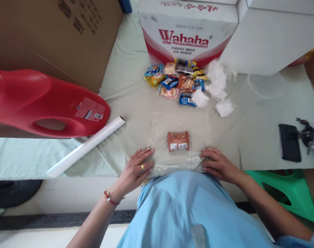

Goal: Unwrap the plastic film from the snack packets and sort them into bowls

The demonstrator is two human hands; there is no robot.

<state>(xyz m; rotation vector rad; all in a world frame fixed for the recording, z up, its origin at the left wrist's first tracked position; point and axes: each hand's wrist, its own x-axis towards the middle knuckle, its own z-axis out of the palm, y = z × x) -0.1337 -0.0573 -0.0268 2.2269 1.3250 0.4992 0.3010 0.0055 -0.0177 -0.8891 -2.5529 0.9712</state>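
A sheet of clear plastic film (157, 132) lies flat on the cloth in front of me, its near edge wrinkled. Near its middle rests a small snack packet (178, 141) in a brown wrapper, with a barcode label facing me. My left hand (139, 167), wearing a gold ring, lies at the near left of the film with fingers stretched out. On the opposite side my right hand (217, 163) has its fingertips on the film's near right edge, fingers extended and apart. Neither hand touches the packet.
Behind are a pile of wrapped snacks (186, 82), white crumpled packing pieces (218, 81) and a Wahaha carton (187, 31). To the left lie a white roll (87, 146) and a red jug (48, 100). A black flat object (289, 143) sits right, above a green stool (301, 199).
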